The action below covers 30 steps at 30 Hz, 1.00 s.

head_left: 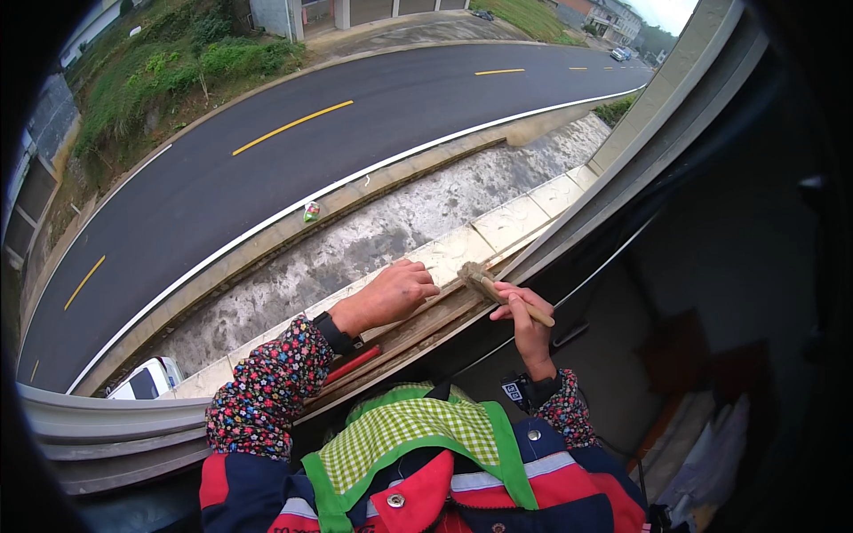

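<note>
My right hand [526, 322] is closed round the light wooden handle of a brush [539, 314]. Its bristles [475, 274], greyish and dusty, touch or hover just over the dirty window track [435, 317]; I cannot tell which. To the left, my left hand [395, 291] is over the outer edge of the frame, by the pale tiled ledge [455, 253]. Its fingers curl in and down, and whatever they hold, if anything, is hidden. A long red object [354, 364] lies in the track beside my left wrist, partly covered by the arm.
The window frame [613, 209] curves up on the right. Outside, below the ledge, run a stained concrete strip [355, 240] and a dark road [293, 151]. A green and white packet [311, 212] lies by the kerb. A white car [151, 380] stands at lower left.
</note>
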{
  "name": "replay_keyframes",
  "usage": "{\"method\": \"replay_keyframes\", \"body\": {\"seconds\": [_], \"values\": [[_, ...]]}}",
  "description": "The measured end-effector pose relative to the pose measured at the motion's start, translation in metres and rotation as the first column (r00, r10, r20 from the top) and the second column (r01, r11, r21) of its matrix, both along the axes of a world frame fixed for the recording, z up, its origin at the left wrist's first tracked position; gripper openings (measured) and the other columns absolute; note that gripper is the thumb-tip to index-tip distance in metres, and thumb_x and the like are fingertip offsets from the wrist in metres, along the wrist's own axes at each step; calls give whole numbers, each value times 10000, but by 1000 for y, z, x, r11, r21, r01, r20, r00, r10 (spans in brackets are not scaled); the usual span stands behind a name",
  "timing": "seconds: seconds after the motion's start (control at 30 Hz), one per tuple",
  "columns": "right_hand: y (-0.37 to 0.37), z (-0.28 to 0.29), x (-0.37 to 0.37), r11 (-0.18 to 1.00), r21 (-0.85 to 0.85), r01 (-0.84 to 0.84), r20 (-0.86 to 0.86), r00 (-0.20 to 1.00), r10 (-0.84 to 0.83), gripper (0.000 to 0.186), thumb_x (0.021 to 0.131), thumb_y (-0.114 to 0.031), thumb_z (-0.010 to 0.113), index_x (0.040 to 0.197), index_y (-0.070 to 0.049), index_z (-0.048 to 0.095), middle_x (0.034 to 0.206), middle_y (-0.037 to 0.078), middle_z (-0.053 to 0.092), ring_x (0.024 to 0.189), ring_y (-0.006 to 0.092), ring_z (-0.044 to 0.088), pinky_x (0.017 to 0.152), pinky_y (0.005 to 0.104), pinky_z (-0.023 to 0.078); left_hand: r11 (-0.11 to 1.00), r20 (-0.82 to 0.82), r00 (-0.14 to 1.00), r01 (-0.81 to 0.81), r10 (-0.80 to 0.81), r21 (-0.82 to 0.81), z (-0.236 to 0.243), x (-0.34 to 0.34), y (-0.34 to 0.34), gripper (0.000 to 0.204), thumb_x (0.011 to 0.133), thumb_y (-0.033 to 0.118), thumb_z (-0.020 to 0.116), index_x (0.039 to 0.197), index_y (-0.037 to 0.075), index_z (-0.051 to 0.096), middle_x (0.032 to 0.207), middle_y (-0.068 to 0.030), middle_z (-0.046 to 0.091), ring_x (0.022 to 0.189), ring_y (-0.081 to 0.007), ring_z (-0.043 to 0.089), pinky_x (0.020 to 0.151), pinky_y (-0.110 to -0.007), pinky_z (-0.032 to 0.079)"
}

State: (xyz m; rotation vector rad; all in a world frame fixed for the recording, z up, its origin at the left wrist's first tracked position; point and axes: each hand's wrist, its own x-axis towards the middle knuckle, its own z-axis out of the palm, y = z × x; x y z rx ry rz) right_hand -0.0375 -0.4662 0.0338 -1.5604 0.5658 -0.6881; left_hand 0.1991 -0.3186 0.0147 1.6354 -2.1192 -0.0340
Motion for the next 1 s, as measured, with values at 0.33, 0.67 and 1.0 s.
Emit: {"method": "replay_keyframes", "body": {"seconds": [0.33,0.67,1.0], "values": [[13,0,-17,976,182,117,139,980,-143,244,1011,-106,502,1032,78,660,1189,197,677,727,205,705,699,315,608,983,560,807,168,-184,81,-13,-41,-36,108,794,207,601,799,111,648,871,-4,609,999,-184,515,825,-325,402],[12,-16,-20,968,212,138,187,966,-178,239,1013,-102,500,1020,79,655,1179,205,677,722,208,704,714,324,608,957,540,804,290,-248,7,-20,-36,-59,110,714,220,626,656,133,660,722,1,604,865,-204,561,821,-336,415],[10,-17,-16,958,236,161,224,951,-215,242,1002,-106,496,1008,85,645,1164,220,675,687,224,691,690,339,605,966,306,922,257,-239,-19,-11,-29,-58,68,740,138,607,708,78,600,775,-59,583,842,-246,553,868,-363,456]]}}
